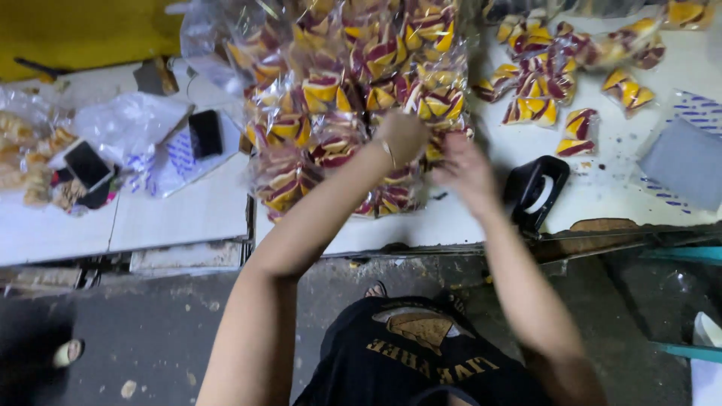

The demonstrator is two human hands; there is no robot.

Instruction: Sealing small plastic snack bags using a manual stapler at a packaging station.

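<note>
- Nearest the camera, two bare forearms reach up from a dark shirt over a grey floor toward the white surface (188, 218).
- The left hand (401, 137) is closed in a fist on the lower right edge of a large clear bag of packets (338, 98), its grip bunched into the plastic.
- The right hand (466, 171) sits just beside it at the same edge; motion blur hides the fingers, so I cannot tell whether that grip is open or closed on the film.
- The big bag looks well filled with small wrapped pieces in yellow, maroon and white, which suggests the packing is far along and the mouth is not yet sealed.
- Right of the hands stands a black tape dispenser (535, 192), untouched.
- Further right and back, loose packets (577, 131) of the same colours lie scattered, still outside the bag.
- Far right lies a flat grey pad (686, 162) on blue-printed film.
- On the left sit a black phone (204, 133), a second phone (88, 165) and crumpled clear bags (128, 124).
</note>
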